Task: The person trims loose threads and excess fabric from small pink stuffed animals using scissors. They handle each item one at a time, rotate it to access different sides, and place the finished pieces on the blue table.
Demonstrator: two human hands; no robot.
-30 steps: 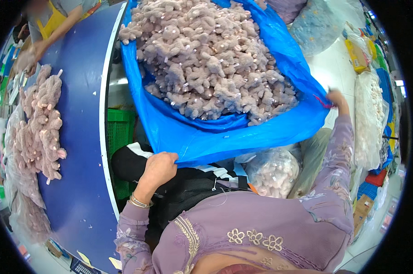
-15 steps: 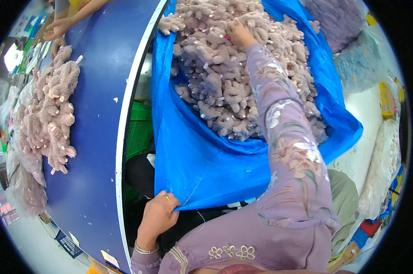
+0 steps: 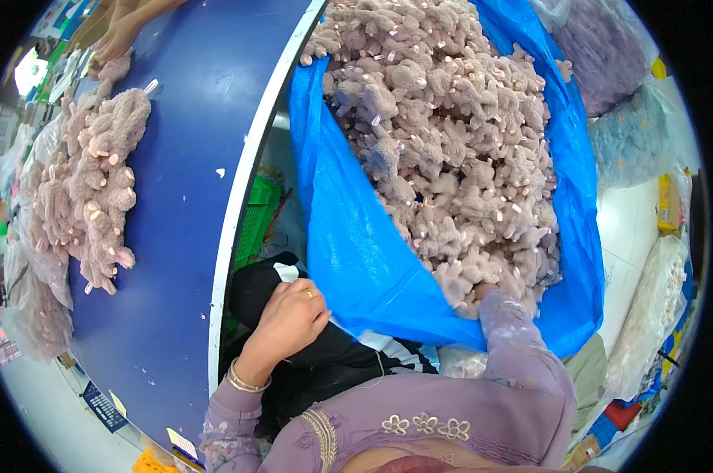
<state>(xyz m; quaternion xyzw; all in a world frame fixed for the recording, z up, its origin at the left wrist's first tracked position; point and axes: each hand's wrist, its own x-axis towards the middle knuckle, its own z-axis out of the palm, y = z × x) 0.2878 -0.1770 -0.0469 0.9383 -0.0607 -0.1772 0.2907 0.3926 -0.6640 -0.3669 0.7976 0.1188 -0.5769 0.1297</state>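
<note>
A big blue plastic bag (image 3: 356, 252) stands open in front of me, heaped with small pinkish-grey plush toys (image 3: 451, 142). My left hand (image 3: 289, 319), with a ring and a bangle, is curled at the bag's near lower edge and rests over a black garment (image 3: 325, 370) on my lap. My right arm in a lilac embroidered sleeve (image 3: 522, 347) reaches into the near end of the heap. My right hand (image 3: 485, 295) is buried among the toys, its fingers hidden.
A blue table (image 3: 191, 181) with a white rim lies to the left, bearing a pile of the same plush toys (image 3: 89, 189). Another person's hands (image 3: 124, 35) work at its far end. A green crate (image 3: 254, 229) sits under the table. Clear sacks of plush (image 3: 609, 55) stand on the right.
My right arm has drawn back from the far part of the heap to its near end. My left hand has shifted up along the bag's lower edge.
</note>
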